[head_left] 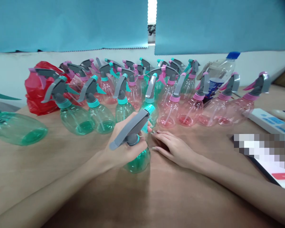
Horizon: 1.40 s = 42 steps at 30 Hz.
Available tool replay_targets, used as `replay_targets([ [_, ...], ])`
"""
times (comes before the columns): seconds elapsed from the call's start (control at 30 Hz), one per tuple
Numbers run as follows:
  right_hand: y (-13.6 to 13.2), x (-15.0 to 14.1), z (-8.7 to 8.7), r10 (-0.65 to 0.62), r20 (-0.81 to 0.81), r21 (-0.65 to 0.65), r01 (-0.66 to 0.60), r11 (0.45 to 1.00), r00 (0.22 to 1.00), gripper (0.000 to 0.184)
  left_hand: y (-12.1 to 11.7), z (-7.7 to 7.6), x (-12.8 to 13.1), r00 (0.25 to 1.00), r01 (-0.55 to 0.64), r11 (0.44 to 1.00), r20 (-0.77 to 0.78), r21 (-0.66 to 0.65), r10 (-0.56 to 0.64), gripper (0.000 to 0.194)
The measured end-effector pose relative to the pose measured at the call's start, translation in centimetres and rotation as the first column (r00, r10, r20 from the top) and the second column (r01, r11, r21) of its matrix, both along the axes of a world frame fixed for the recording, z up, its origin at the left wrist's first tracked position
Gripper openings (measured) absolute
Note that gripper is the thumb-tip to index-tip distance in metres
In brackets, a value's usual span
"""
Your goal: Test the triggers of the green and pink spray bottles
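Note:
A green spray bottle with a grey and teal trigger head is in the middle of the table. My left hand is wrapped round its neck, just under the head. To its right, my right hand rests on the tabletop with its fingers stretched out, its fingertips close to the bottle and holding nothing. Behind both hands stand several more spray bottles, green ones such as the green bottle at left and pink ones such as the pink bottle at right.
A green spray bottle lies tilted at the far left. A red plastic bag sits behind the left bottles. At right are a clear bottle with a blue cap, a white and blue box and a phone-like screen.

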State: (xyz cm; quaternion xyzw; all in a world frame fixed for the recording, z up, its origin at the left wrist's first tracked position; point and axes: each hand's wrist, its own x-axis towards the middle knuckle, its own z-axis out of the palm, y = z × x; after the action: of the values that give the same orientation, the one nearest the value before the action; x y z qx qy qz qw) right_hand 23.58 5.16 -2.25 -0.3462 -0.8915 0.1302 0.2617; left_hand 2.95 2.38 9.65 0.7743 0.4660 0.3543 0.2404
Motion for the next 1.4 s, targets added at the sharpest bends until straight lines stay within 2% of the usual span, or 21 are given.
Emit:
replay_targets([
  [0.1, 0.0, -0.03, 0.07, -0.001, 0.02, 0.002, 0.001, 1.0, 1.0, 0.037, 0.0, 0.07, -0.12, 0.997, 0.028, 0.998, 0.067, -0.056, -0.024, 0.019],
  [0.2, 0.0, -0.07, 0.13, 0.001, 0.025, 0.01, -0.001, 1.0, 1.0, 0.036, 0.08, 0.0, -0.22, 0.997, 0.023, 0.996, 0.072, -0.086, -0.017, 0.023],
  [0.37, 0.0, -0.1, 0.17, -0.005, 0.005, 0.012, 0.005, 1.0, 1.0, 0.035, 0.16, -0.33, -0.09, 0.993, 0.028, 0.99, 0.117, -0.14, -0.012, 0.044],
  [0.47, -0.01, -0.08, 0.12, -0.004, 0.0, 0.001, 0.004, 1.0, 1.0, 0.034, 0.16, -0.59, -0.1, 0.987, 0.046, 0.989, 0.16, -0.142, -0.023, 0.05],
  [1.4, -0.02, -0.11, 0.02, -0.008, 0.006, 0.019, 0.008, 1.0, 1.0, 0.036, 0.34, -0.81, -0.37, 0.993, 0.048, 0.996, 0.114, -0.077, -0.039, 0.049],
])
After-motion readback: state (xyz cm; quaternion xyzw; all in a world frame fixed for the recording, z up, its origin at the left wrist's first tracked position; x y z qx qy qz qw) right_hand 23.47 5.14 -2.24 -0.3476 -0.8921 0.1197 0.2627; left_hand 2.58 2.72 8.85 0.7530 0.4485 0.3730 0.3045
